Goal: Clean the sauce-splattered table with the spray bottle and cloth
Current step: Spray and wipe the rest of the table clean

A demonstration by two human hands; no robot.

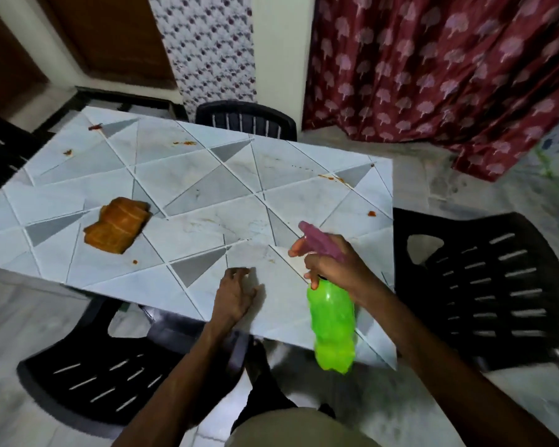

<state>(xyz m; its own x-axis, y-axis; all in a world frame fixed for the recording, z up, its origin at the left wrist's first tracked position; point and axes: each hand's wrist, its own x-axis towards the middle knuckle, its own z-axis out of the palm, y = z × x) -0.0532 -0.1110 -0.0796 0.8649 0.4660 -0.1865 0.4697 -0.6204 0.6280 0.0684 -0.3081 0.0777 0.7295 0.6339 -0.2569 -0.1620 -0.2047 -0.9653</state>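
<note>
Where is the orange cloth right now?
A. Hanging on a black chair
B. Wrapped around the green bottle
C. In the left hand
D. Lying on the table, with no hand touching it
D. The orange cloth lies folded on the table, apart from both hands: the left hand rests flat near the table's edge, and the right hand holds the green spray bottle.

Left hand [234, 295] flat, fingers curled — right hand [333, 269] raised, gripping
</note>
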